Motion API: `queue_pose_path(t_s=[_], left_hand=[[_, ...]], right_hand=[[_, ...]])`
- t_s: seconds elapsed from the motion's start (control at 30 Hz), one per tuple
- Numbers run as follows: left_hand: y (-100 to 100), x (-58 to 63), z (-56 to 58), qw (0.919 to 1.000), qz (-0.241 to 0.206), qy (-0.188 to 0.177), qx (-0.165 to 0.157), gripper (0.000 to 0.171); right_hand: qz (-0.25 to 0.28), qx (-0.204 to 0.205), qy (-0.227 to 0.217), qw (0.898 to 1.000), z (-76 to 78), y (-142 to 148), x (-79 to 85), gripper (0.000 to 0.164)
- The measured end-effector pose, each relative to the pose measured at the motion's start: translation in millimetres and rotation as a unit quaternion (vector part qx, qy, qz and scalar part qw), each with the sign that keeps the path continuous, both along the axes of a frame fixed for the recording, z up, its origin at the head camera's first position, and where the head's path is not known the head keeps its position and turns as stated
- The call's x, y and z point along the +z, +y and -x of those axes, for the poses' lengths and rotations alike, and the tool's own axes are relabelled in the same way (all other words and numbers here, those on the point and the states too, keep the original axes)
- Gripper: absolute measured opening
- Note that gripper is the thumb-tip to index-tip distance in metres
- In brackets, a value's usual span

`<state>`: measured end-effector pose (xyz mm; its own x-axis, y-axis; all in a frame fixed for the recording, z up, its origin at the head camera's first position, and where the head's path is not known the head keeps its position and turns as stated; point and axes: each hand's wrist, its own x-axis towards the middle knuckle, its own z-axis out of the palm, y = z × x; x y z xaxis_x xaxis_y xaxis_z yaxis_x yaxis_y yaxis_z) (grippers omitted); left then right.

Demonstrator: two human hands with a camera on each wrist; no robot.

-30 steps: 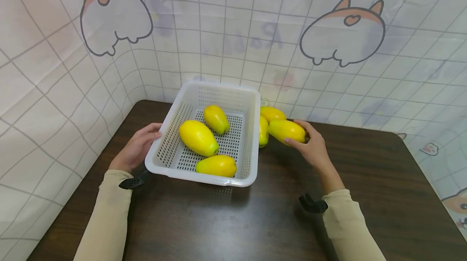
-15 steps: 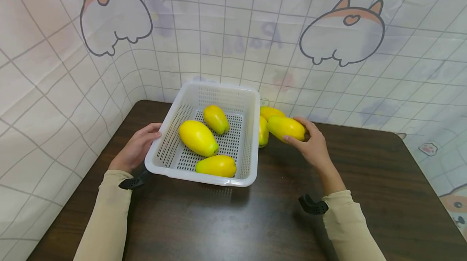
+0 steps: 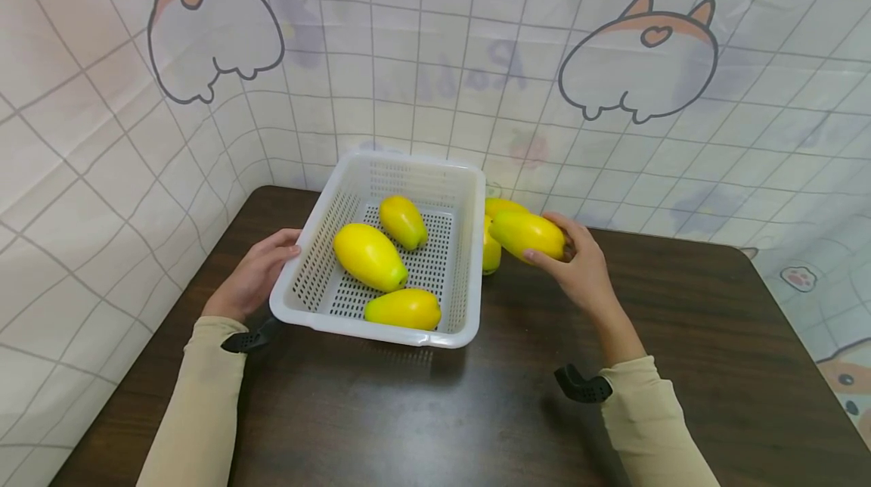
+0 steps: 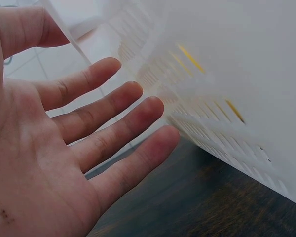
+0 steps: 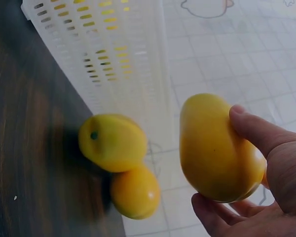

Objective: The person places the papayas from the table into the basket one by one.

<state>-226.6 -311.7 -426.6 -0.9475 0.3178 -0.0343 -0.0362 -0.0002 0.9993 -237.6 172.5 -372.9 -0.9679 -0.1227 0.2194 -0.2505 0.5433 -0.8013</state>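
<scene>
Dark bench (image 3: 517, 426): left hand (image 3: 253, 274) spreads beside the basket (image 3: 381, 331), perhaps steadying it; right hand (image 3: 583, 269) pinches a papaya (image 3: 525, 233) aloft.

Left hand (image 3: 255, 275) holding fingers (image 4: 138, 160) loosely spread, nearly straight, my palm (image 4: 37, 163) facing inward. Right hand (image 3: 581, 268) gripping, my thumb (image 5: 256, 128) and fingers (image 5: 208, 213) curling opposite each other. Both forearms (image 3: 197, 396) reaching forward, my wrists (image 3: 622, 343) sitting well apart.
</scene>
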Motion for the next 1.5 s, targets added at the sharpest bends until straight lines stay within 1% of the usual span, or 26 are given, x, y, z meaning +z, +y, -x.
queue_pose_path(t_s=[0.23,0.27,0.47,0.53,0.87,1.13,1.3,1.5], left_hand=[[0.1,0.8,-0.5,1.0,0.0,0.002,-0.001,0.035],[0.1,0.9,-0.5,1.0,0.0,0.002,-0.002,0.035],[0.2,1.9,-0.9,1.0,-0.004,-0.003,-0.002,0.035],[0.3,2.4,-1.0,1.0,-0.004,-0.004,-0.001,0.035],[0.8,2.1,-0.7,1.0,0.006,-0.005,0.005,0.037],[1.4,0.9,0.1,0.9997,0.016,-0.009,0.018,0.039],[1.1,0.1,0.7,0.9997,0.018,-0.003,0.016,0.038],[0.4,-0.8,1.3,0.9998,0.014,-0.002,0.014,0.036]], right_hand=[[0.011,0.02,-0.013,1.0,-2.2,-4.6,5.0,0.064],[0.01,0.022,-0.017,1.0,-4.5,-6.5,8.5,0.064],[0.02,0.043,-0.014,0.999,-7.7,-11.0,12.3,0.064],[0.028,0.05,-0.012,0.998,-6.4,-10.9,9.6,0.063],[0.037,0.07,-0.01,0.997,-9.2,-18.9,12.8,0.062],[0.052,0.088,-0.009,0.995,-9.8,-26.6,12.0,0.062],[0.05,0.096,-0.005,0.994,-12.8,-31.9,11.9,0.063],[0.042,0.101,-0.011,0.994,-17.6,-39.0,12.0,0.064]])
